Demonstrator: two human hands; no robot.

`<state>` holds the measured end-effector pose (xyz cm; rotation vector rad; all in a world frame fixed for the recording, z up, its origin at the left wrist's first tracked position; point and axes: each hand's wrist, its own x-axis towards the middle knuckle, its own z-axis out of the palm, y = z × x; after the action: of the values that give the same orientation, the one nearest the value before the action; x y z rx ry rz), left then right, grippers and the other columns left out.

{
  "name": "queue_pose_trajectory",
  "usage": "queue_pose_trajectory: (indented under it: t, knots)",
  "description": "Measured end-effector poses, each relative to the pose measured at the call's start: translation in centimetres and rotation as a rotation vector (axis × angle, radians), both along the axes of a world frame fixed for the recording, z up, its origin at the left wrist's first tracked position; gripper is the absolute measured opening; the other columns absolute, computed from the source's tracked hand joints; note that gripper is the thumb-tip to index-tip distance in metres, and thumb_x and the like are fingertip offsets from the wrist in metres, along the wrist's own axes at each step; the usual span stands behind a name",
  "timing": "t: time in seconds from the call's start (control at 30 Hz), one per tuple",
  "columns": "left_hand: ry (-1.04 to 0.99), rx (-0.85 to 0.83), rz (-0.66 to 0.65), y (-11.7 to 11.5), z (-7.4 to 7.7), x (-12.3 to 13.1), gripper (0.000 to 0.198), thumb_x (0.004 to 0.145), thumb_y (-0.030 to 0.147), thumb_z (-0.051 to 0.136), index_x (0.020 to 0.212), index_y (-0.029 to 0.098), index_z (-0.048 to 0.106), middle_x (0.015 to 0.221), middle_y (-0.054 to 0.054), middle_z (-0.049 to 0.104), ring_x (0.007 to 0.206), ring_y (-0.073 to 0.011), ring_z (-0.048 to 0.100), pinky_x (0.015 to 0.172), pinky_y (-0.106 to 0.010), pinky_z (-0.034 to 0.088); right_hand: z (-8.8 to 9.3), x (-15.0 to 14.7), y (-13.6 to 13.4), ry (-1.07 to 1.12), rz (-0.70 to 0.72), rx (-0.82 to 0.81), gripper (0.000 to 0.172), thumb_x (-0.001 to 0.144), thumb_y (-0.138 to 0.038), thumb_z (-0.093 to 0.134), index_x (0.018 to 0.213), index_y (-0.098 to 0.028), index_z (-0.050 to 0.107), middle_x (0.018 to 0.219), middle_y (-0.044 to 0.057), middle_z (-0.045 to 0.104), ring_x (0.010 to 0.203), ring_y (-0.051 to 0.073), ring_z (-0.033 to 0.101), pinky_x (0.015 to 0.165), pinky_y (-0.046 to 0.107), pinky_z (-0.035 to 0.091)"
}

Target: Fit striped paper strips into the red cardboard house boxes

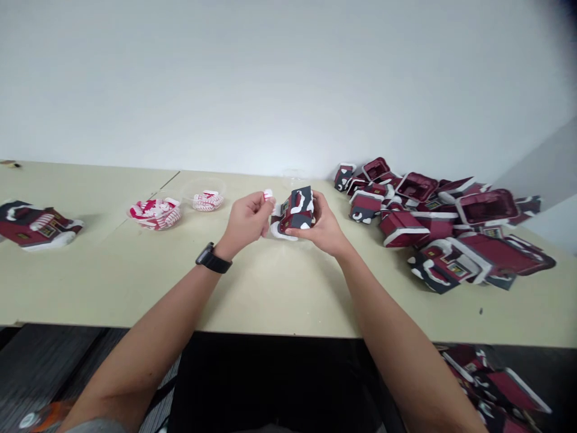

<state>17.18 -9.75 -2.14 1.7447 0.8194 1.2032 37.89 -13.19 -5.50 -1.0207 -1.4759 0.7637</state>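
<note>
In the head view my right hand (327,225) is wrapped round a small model house (295,210) with dark red walls and a dark roof edged in white. The house is tilted above the table. Just left of it, my left hand (247,219), with a black watch on the wrist, pinches a small red-and-white striped piece (268,195) between thumb and finger. That piece is near the house; whether they touch I cannot tell. A bowl (155,225) heaped with similar striped pieces stands to the left, and a clear shallow dish (208,207) with several more sits beside it.
A pile of dark red model houses (428,219) covers the table's right side. One house (38,225) with a striped awning stands at the far left. More houses (496,385) lie below the table edge at lower right. A bottle (47,415) is at lower left.
</note>
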Motion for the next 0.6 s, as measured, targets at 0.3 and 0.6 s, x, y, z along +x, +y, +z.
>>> queue_pose_trajectory:
  t: [0.3, 0.6]
  knots:
    - [-0.103, -0.453, -0.379, 1.7, -0.5, -0.8, 0.049, 0.092, 0.054, 0.072, 0.067, 0.018, 0.050, 0.050, 0.005, 0.045, 0.034, -0.0058, 0.041, 0.033, -0.021, 0.020, 0.2, 0.9, -0.3, 0.001, 0.137, -0.033, 0.102, 0.059, -0.048, 0.102, 0.141, -0.032, 0.044, 0.141, 0.009, 0.060, 0.129, 0.030, 0.063, 0.110, 0.047, 0.055]
    - [-0.025, -0.431, -0.418, 1.8, -1.1, -0.8, 0.046, 0.095, 0.054, 0.070, 0.070, 0.017, 0.056, 0.052, 0.002, 0.055, 0.036, -0.0061, 0.044, 0.034, -0.020, 0.027, 0.1, 0.5, -0.4, -0.011, 0.152, -0.051, 0.103, 0.060, -0.049, 0.101, 0.143, -0.033, 0.043, 0.143, 0.009, 0.059, 0.132, 0.031, 0.060, 0.109, 0.048, 0.056]
